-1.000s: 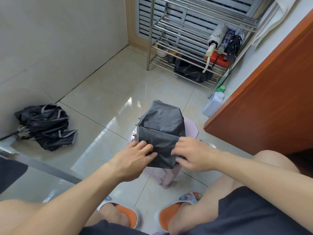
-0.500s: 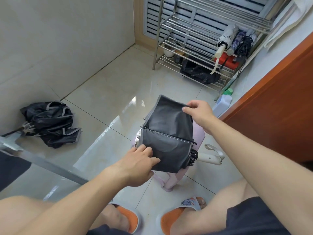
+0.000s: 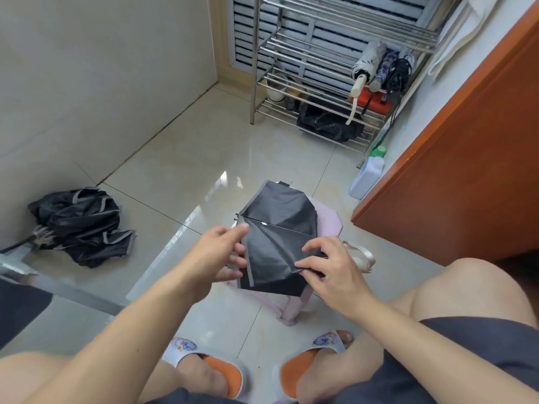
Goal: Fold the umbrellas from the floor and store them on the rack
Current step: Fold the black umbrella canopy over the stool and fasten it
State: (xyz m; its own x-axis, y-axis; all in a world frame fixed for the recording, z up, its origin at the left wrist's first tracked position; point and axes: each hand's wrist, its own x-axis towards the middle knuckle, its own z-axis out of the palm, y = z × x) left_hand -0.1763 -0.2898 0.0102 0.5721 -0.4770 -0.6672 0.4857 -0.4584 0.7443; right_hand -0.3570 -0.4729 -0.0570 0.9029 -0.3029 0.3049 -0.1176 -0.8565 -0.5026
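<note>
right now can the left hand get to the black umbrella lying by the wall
Probably not without leaning. The left hand is busy at the canopy of the umbrella on the pink stool, and the crumpled umbrella lies well off to the left. The bare floor between them leaves nothing in the way.

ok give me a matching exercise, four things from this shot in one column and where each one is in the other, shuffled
Things:
1. dark umbrella being folded
2. crumpled black umbrella
3. white jug
4. rolled umbrellas

Places:
A. on the metal rack
B. on the floor by the left wall
C. on the pink stool, under the left hand and right hand
D. on the floor beside the orange-brown door

Pairs: 1-C, 2-B, 3-D, 4-A
</note>
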